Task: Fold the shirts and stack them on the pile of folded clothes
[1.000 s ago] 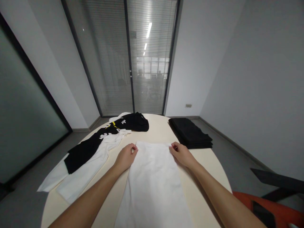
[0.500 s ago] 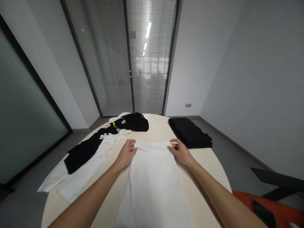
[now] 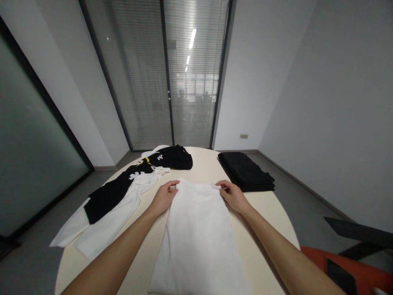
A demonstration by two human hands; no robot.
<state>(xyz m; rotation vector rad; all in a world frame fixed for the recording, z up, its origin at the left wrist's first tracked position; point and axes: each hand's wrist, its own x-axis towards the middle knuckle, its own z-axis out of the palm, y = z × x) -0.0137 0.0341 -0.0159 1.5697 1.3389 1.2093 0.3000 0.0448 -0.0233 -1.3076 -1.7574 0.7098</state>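
- While the far end of the white cloth (image 3: 199,233) lies between both hands, its body runs back toward the person as one long panel, flat on the table (image 3: 204,164).
- Left hand (image 3: 164,198): closed in a pinch at the far left corner of the cloth, with the wrist low over the table.
- Right hand (image 3: 235,196): likewise pinching the far right corner, just short of the black pile (image 3: 245,170); how tightly either hand grips, I cannot tell.
- Done, judging by how things lie: the black pile sits folded in neat layers at the far right of the table, and the white cloth is laid out fairly smooth, with only soft creases.
- Not done: the white cloth is at full length, with no crosswise fold visible in it; whether its sides are tucked underneath cannot be made out.
- Also unfolded, at the left: a black shirt (image 3: 110,198) with white and yellow print, spread lengthwise, and a white shirt (image 3: 125,211) alongside it, nearer the left arm. More white fabric (image 3: 72,225) shows from beneath the black shirt.
- Beyond the table's right edge stands an orange chair (image 3: 362,270), apart from the cloth and both hands.
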